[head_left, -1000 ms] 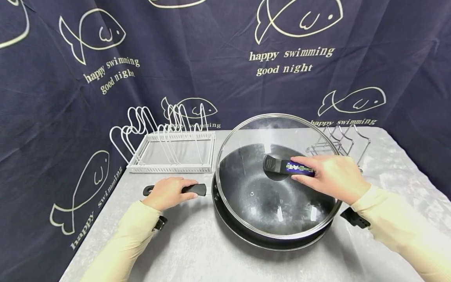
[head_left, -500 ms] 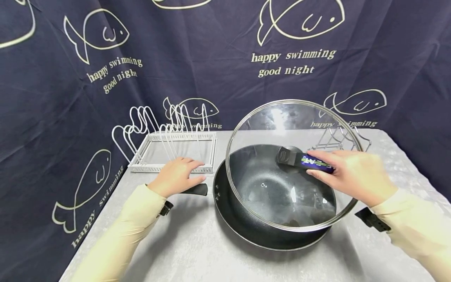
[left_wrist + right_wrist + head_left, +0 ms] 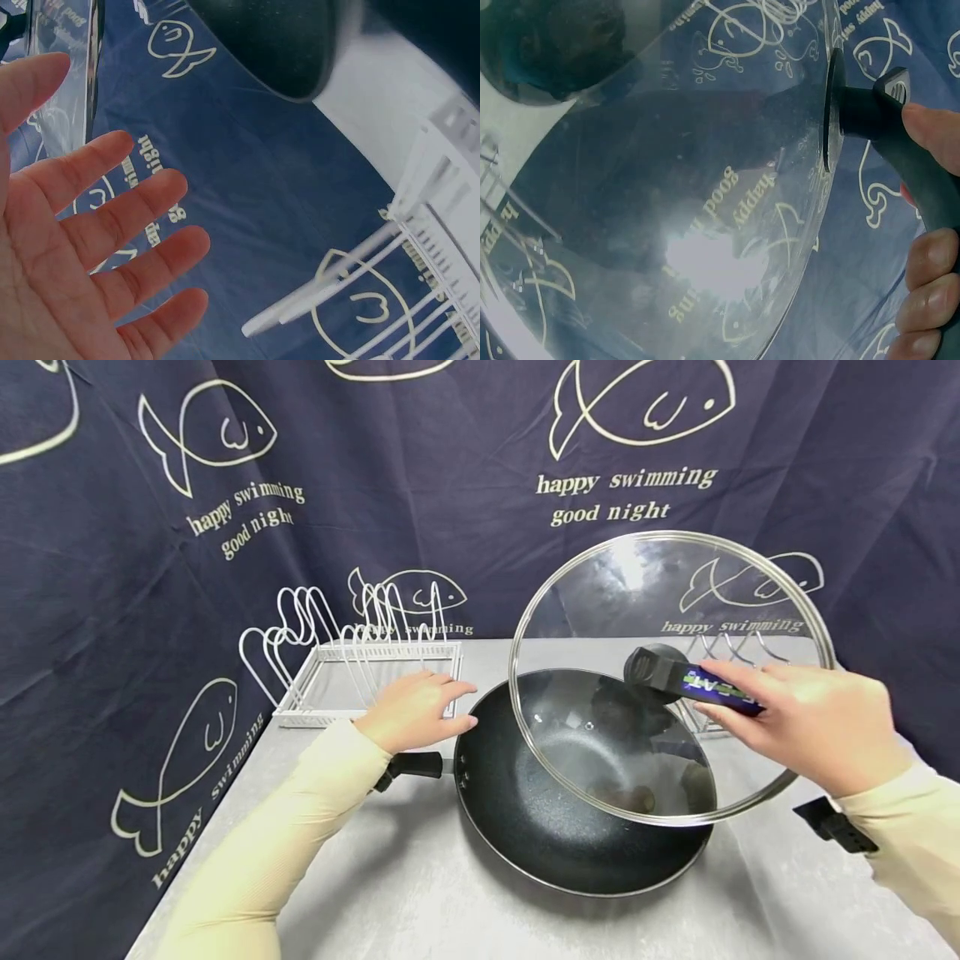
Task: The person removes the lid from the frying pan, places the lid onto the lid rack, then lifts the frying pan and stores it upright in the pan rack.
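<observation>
A black wok (image 3: 570,852) stands on the table, its black handle (image 3: 418,765) pointing left. Above its right half, a round glass lid (image 3: 637,593) with a metal rim is held up at a tilt. My right hand (image 3: 832,718) grips the lid's black handle (image 3: 667,672), which bears a blue label; in the right wrist view the fingers (image 3: 930,300) wrap round it. My left hand (image 3: 416,710) is over the wok handle near the wok's left rim, fingers apart and holding nothing. In the left wrist view its palm (image 3: 52,247) faces the camera.
A white wire rack (image 3: 367,718) with upright loops stands at the back left. Partly behind the lid, a silver wire rack (image 3: 738,647) is at the back right. A dark curtain (image 3: 480,485) with fish drawings hangs behind the grey table (image 3: 420,902).
My right hand has lifted the lid off the wok, up and to the right. My left hand has let go of the wok handle and moved up and right.
</observation>
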Available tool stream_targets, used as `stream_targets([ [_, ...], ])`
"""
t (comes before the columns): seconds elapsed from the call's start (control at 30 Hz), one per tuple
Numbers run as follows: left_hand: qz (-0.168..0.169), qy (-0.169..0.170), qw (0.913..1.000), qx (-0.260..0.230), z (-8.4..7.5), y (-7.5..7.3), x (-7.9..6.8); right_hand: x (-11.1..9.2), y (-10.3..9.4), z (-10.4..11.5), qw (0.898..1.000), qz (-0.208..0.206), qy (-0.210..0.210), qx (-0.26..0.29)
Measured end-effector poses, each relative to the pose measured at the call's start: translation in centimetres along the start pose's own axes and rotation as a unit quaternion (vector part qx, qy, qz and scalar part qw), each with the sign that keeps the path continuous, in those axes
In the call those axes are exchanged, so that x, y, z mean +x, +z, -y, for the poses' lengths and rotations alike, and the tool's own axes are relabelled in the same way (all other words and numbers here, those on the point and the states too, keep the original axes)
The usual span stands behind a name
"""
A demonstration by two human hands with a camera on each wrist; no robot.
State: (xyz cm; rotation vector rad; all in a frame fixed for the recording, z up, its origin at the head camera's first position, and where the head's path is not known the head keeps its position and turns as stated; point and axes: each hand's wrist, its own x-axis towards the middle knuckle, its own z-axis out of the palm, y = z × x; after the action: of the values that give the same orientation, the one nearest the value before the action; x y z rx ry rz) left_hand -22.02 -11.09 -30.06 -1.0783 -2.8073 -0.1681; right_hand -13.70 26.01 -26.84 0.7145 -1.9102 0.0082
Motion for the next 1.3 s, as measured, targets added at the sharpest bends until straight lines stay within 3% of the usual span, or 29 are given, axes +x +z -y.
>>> stream_targets([
  [0.37, 0.003, 0.044, 0.9988, -0.022, -1.8, 0.3, 4.1, 0.0, -1.5, -1.9, 1.000, -0.023, 0.013, -0.009],
  [0.53, 0.003, 0.055, 0.9977, -0.039, -2.1, 0.7, 5.9, -0.1, -2.0, -2.8, 0.999, -0.023, 0.040, -0.003],
  [0.73, -0.012, 0.085, 0.9956, -0.037, -2.7, 1.2, 7.8, -0.7, -2.0, -3.7, 0.995, -0.064, 0.068, 0.027],
  [0.93, -0.033, 0.110, 0.9931, -0.024, -3.7, 1.6, 9.4, -1.8, -2.2, -5.1, 0.995, -0.051, 0.077, 0.039],
  [1.03, -0.037, 0.118, 0.9921, -0.019, -4.1, 1.8, 10.2, -3.0, -2.2, -6.5, 0.995, -0.040, 0.085, 0.043],
  [1.13, -0.039, 0.125, 0.9912, -0.017, -4.8, 1.9, 10.8, -6.4, -1.2, -9.8, 0.993, -0.050, 0.090, 0.051],
  [1.17, -0.037, 0.128, 0.9909, -0.016, -5.0, 1.9, 11.1, -7.8, -0.7, -11.1, 0.992, -0.058, 0.093, 0.063],
  [1.3, -0.026, 0.141, 0.9896, -0.013, -6.0, 2.3, 12.0, -10.2, -0.1, -13.1, 0.978, -0.089, 0.120, 0.142],
])
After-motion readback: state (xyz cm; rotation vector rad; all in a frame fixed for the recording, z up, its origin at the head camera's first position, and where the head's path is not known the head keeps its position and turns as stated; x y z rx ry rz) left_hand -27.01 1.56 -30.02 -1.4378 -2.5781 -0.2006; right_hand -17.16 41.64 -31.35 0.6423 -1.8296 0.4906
